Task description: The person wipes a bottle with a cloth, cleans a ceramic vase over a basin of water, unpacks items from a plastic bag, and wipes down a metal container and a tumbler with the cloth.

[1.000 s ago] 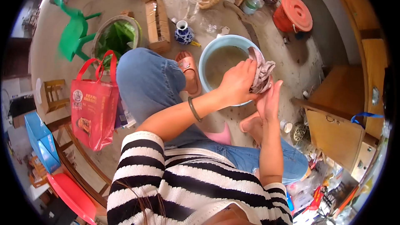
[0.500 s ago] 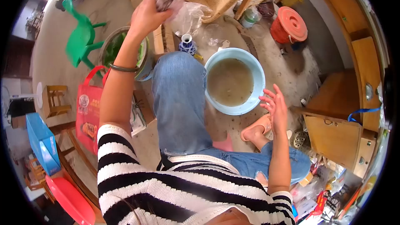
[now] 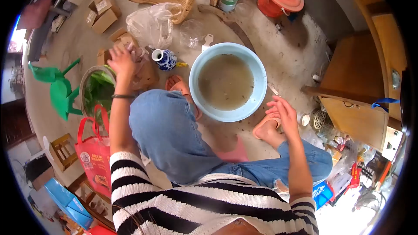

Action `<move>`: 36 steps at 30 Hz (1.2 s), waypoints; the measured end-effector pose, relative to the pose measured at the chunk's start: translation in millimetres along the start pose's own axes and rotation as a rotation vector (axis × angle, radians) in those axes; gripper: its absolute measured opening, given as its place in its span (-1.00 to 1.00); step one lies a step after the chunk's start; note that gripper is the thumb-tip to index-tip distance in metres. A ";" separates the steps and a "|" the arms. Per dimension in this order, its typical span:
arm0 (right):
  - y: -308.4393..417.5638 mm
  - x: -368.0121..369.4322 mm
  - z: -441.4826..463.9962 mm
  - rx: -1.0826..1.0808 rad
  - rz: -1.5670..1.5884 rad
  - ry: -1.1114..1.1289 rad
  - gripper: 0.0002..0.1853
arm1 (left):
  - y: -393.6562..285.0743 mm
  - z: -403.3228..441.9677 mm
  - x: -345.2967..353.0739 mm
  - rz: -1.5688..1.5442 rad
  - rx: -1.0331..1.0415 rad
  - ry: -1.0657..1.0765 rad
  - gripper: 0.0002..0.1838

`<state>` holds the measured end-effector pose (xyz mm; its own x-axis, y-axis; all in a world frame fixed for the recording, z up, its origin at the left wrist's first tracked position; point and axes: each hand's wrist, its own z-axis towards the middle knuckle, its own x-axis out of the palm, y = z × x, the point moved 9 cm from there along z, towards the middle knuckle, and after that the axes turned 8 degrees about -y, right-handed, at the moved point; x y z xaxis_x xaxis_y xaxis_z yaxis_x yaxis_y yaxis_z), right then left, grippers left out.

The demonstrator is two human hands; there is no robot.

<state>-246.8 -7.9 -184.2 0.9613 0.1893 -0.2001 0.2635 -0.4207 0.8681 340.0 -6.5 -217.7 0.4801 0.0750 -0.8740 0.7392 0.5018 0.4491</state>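
The left hand has its fingers spread apart; just right of them is a blurred, pinkish crumpled cloth, contact unclear, above a cardboard box. The right hand has its fingers loosely bent, slightly parted, near a slipper. Left and ahead of these fingers stands a blue basin of murky water; a patterned vase sits between the left fingers and the basin.

Striped top, blue jeans (ripped), dark bangle.

Murky water in blue basin
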 end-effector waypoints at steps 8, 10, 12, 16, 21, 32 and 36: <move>-5.4 65.9 101.4 -0.037 -0.137 0.069 -0.65 | -92.3 91.5 2.6 -0.619 0.223 0.285 -0.25; 21.3 97.6 140.0 -0.301 -0.341 0.087 -0.60 | -137.1 99.5 15.8 -0.562 0.323 0.488 -0.25; 40.3 136.0 182.7 -0.426 -0.465 0.109 -0.54 | -165.4 114.3 47.5 -0.518 0.340 0.472 -0.26; 60.6 233.1 268.4 -0.564 -0.751 0.178 -0.43 | -188.5 128.9 73.7 -0.438 0.316 0.425 -0.22; 32.3 344.0 338.7 -0.620 -1.085 0.178 -0.32 | -189.9 133.4 122.0 -0.678 0.059 0.693 -0.44; -20.2 355.4 400.5 -0.682 -1.426 0.113 -0.75 | -182.0 140.4 111.6 -0.772 0.163 0.471 -0.40; 23.3 319.7 389.5 -0.648 -1.453 0.243 -0.70 | -170.5 143.4 83.0 -0.482 0.184 0.099 -0.34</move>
<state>97.9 -302.8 -404.9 -0.1113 0.2294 -0.9669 0.7589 0.6478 0.0664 321.5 -209.4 -340.2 0.0247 -0.0414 -0.9988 0.9402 0.3405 0.0091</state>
